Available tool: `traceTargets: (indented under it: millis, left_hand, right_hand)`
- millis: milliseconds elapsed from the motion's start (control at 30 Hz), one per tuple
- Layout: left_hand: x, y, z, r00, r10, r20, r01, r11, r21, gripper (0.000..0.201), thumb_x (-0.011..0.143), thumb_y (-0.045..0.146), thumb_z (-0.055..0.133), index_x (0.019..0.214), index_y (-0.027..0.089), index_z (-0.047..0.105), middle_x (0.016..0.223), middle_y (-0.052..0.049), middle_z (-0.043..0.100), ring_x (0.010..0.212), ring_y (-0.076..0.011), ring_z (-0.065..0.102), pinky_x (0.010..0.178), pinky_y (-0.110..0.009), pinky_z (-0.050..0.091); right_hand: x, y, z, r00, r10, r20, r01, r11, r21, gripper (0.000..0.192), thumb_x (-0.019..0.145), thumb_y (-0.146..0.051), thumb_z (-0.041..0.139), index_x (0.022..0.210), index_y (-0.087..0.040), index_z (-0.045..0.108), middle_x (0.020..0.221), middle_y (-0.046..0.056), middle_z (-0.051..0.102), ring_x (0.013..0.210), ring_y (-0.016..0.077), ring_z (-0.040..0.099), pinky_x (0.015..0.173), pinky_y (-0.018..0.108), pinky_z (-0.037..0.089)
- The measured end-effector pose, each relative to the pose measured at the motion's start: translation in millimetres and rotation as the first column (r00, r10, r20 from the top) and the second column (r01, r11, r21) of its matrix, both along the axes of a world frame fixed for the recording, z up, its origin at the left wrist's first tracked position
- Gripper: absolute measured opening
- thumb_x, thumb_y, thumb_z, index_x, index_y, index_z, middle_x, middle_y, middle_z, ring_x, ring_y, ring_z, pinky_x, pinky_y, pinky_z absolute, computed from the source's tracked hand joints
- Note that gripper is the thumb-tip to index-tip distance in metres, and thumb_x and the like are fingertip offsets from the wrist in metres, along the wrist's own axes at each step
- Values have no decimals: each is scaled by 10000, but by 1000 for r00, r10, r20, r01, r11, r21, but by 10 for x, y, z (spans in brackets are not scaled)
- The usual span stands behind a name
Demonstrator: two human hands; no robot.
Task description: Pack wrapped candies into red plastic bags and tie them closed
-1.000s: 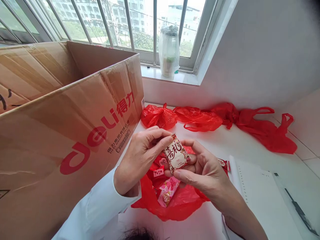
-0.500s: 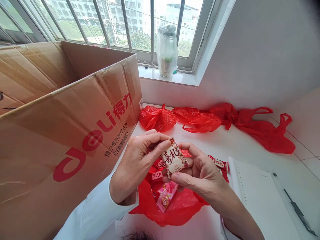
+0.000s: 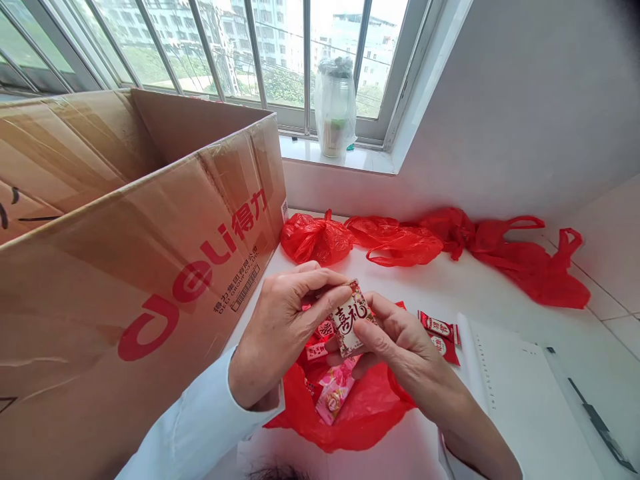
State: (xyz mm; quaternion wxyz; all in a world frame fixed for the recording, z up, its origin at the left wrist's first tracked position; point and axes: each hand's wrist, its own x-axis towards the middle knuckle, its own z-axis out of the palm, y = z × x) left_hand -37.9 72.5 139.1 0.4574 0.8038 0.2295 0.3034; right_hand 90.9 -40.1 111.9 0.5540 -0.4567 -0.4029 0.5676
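A small red-and-white patterned gift box (image 3: 351,321) with red characters is pinched between my left hand (image 3: 285,327) and my right hand (image 3: 400,347), above an open red plastic bag (image 3: 360,407) on the white table. My left thumb and forefinger press its upper left edge; my right fingers wrap its right side and underside. Inside the bag lie a pink candy packet (image 3: 333,393) and small red candies (image 3: 320,340). Two red wrapped candies (image 3: 439,332) lie just right of my hands.
A large brown cardboard box (image 3: 135,267) with red lettering fills the left. Several crumpled red plastic bags (image 3: 450,243) line the wall behind. A white spiral notebook (image 3: 520,400) and a dark pen (image 3: 597,423) lie at right. A wrapped jar (image 3: 335,107) stands on the windowsill.
My right thumb has closed further over the gift box's right side, and the box has tilted and looks narrower. My hands stay above the red bag.
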Motion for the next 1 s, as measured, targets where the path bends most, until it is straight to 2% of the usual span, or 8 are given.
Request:
traceTargets:
  millis: [100,167,267,400,533,700,833,1000]
  left_hand:
    - [-13,-6,24,1000,-8,0,8,983,-184,287,926,392,531,776,178,651,693,33,621,618,-89,536,568,-196,428]
    - [-21,-8,35,999,-49,-19,42,964,-263,392,936,450,490,682,166,582,615,40,554,555,-77,488,512,-196,394]
    - [-18,-5,24,990,-135,-41,115,938,-326,320,906,443,555,744,171,597,646,36,598,574,-87,547,541,-199,427]
    - [9,1,-17,988,-138,-70,106,933,-344,283,891,432,587,799,170,640,667,14,649,604,-111,595,584,-217,459]
    - [25,-2,-22,991,-113,-74,84,944,-319,308,892,428,586,746,164,651,632,15,647,576,-100,572,567,-205,452]
    - [27,0,13,990,-114,-88,84,952,-293,329,903,416,569,701,162,624,608,28,613,566,-87,545,551,-191,430]
    - [23,2,10,992,-71,-101,42,964,-262,344,885,409,595,655,153,591,599,35,558,563,-77,509,538,-189,408]
    - [6,42,-44,979,-180,-95,132,917,-376,275,877,436,595,813,170,620,718,18,617,626,-106,562,567,-212,453]
  right_hand:
    - [-8,6,-8,1000,-7,-9,7,1000,24,256,955,-433,484,1130,-251,531,889,23,714,791,181,726,653,281,580]
    - [-1,5,-9,999,-34,-33,35,999,29,246,951,-430,498,1115,-250,535,938,28,713,815,181,725,649,270,578]
    - [29,12,-12,996,-78,-39,80,996,32,237,941,-427,521,1092,-245,534,985,33,705,837,179,720,652,259,577]
    - [67,32,-23,996,-79,-34,81,996,42,190,937,-406,539,1001,-227,542,910,16,697,789,157,712,651,244,573]
    - [69,26,-24,997,-73,-7,74,996,51,195,957,-395,505,1055,-233,554,888,9,693,761,145,702,663,251,569]
    - [55,6,7,997,-75,12,74,996,43,213,983,-384,455,1068,-236,583,965,24,693,862,151,687,743,264,557]
    - [58,-2,19,997,-75,9,75,997,28,219,989,-380,447,1065,-236,593,972,30,691,899,156,677,750,261,549]
    - [56,14,-24,997,-79,-17,79,997,25,211,988,-390,447,1065,-242,576,973,28,677,847,148,680,665,246,546]
